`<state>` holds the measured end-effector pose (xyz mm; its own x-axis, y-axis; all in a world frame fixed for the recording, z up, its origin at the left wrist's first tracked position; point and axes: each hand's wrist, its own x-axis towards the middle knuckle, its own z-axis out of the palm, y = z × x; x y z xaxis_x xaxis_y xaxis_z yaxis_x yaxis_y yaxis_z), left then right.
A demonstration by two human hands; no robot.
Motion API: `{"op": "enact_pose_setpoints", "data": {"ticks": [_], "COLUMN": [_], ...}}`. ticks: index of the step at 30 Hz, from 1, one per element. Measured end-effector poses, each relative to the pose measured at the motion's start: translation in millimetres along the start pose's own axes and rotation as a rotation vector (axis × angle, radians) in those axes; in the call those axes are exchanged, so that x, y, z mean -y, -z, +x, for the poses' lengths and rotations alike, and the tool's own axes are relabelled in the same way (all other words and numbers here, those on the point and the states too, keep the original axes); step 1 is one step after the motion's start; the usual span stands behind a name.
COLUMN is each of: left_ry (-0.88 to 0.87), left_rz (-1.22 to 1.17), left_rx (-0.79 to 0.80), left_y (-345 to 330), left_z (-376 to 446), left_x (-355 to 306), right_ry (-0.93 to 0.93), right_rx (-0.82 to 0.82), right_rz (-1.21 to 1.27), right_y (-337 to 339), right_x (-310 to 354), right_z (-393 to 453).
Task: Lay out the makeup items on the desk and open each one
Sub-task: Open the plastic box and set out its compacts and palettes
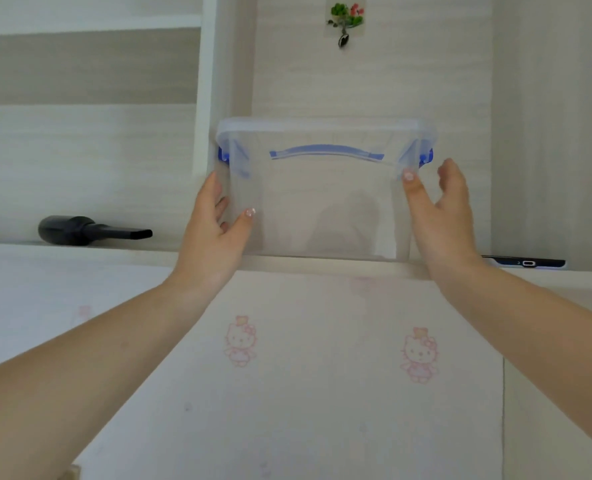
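A clear plastic storage box (325, 202) with a lid, blue side clips and a blue handle stands on the shelf ledge (322, 263) above the desk. I see no makeup items through its walls. My left hand (214, 233) grips the box's left side, thumb on the front wall and fingers around the side. My right hand (440, 216) is at the box's right side. Its thumb presses the front right corner, and its fingers are spread a little away from the right clip.
A black hair dryer (90, 230) lies on the shelf to the left. A dark flat device (526, 262) lies on the shelf to the right. A flower-decorated hook (345, 20) hangs on the wall above. The desk (322, 393) below has a pale cover with pink cat prints.
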<state>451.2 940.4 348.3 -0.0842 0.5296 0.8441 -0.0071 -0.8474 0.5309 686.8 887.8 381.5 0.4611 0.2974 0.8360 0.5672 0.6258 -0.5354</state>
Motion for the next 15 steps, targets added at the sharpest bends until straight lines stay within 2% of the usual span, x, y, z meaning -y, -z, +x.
{"op": "enact_pose_setpoints", "data": {"ticks": [3,6,9,12,15], "left_ry": [0.029,0.071,0.176,0.273,0.364], "left_rz": [-0.034,-0.044,0.030,0.106,0.189], "left_rx": [-0.034,-0.011,0.031,0.046,0.029], "left_y": [17,46,88,134,181], "left_z": [-31,-62,-99,-138,-175], "left_x": [-4,-12,-14,-10,1], "right_ry": [0.136,0.314,0.373,0.372,0.240], "right_rx": [-0.006,0.103,0.300,0.505,0.634], "right_rz": [0.110,0.151,0.145,0.158,0.147], "right_y": [5,6,-3,-21,-43], "right_x": [5,7,4,-6,-13], "right_z": [-29,-72,-132,-190,-239]}}
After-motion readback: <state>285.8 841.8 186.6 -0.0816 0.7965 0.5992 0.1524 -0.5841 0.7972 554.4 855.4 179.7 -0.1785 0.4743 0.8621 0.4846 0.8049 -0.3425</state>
